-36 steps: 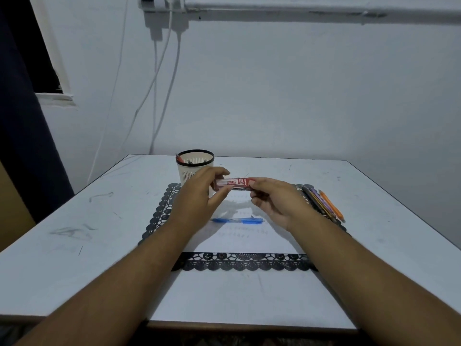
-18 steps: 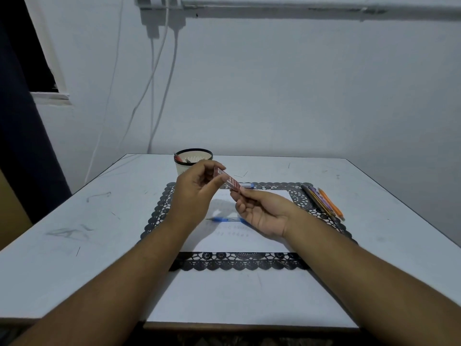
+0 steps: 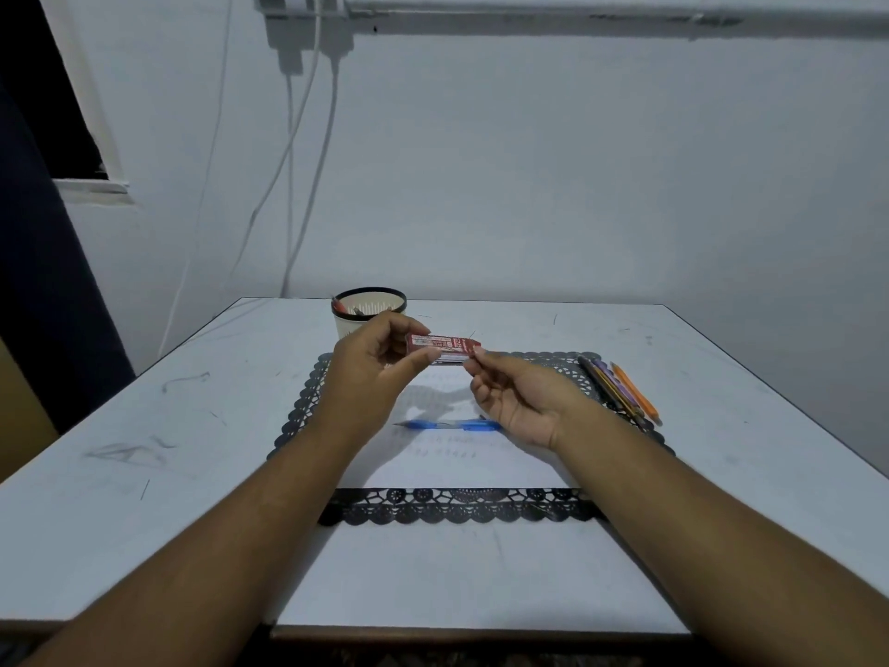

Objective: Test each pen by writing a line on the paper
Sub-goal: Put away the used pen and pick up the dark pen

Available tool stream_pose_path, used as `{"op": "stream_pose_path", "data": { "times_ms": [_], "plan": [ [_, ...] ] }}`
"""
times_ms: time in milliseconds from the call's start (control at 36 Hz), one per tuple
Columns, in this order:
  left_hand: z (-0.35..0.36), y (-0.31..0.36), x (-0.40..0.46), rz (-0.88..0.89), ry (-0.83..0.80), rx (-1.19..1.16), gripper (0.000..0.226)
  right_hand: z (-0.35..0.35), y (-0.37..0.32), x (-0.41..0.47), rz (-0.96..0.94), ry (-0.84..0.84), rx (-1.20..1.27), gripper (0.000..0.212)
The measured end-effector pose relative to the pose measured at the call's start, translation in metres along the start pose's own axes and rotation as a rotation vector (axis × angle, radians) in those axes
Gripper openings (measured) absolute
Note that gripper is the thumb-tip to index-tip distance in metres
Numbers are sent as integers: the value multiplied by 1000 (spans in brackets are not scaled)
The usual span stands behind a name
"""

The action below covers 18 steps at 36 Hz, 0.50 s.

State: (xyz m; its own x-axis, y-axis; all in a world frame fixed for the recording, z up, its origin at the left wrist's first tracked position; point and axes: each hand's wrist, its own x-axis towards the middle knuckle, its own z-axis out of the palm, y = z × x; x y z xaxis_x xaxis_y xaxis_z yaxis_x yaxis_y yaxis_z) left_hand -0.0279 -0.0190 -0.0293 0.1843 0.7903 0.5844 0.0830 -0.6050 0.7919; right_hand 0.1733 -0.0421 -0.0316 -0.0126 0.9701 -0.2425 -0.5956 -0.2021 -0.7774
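Above the white sheet of paper (image 3: pixel 462 454), mid-table: a small red rectangular plastic case with printed labelling (image 3: pixel 442 345), held level in the air between both hands, long axis running left to right. Left hand (image 3: pixel 373 377) gripping the case's left end, thumb below and fingers curled over the top. Right hand (image 3: pixel 517 402) palm-up, fingertips (image 3: pixel 474 361) pinching at the right end; whether opening a lid there, cannot tell. Contents not visible.

On progress: faint rows of marks on the paper near the blue transparent pen (image 3: pixel 447 425), so some testing judged already done. Blue pen lying flat on the sheet just below the right hand, long axis left to right, tip pointing left, clip end tucked toward the right palm. A row of slim pens or pencils, orange, purple and dark (image 3: pixel 620 389), lying side by side on the right edge of the black lace-edged placemat (image 3: pixel 457 510), long axes running near-right to far-left. More writing tools standing in the cream cup with a black rim (image 3: pixel 368 310) at the far side, behind the left hand. Probably left: lines from the right-hand row and whatever sits in the cup
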Motion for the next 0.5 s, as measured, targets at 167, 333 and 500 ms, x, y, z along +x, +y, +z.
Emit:
{"op": "stream_pose_path", "data": {
  "times_ms": [167,333,500],
  "plan": [
    [-1,0,-1,38,-99,501,25,-5,-9,-9,-264,47,-265,10],
    [3,-5,-2,60,-168,816,28,-2,-9,-11,-497,117,-542,14],
    [5,-8,-2,57,-162,828,24,0,-6,-12,-589,86,-632,3]
  ]
}}
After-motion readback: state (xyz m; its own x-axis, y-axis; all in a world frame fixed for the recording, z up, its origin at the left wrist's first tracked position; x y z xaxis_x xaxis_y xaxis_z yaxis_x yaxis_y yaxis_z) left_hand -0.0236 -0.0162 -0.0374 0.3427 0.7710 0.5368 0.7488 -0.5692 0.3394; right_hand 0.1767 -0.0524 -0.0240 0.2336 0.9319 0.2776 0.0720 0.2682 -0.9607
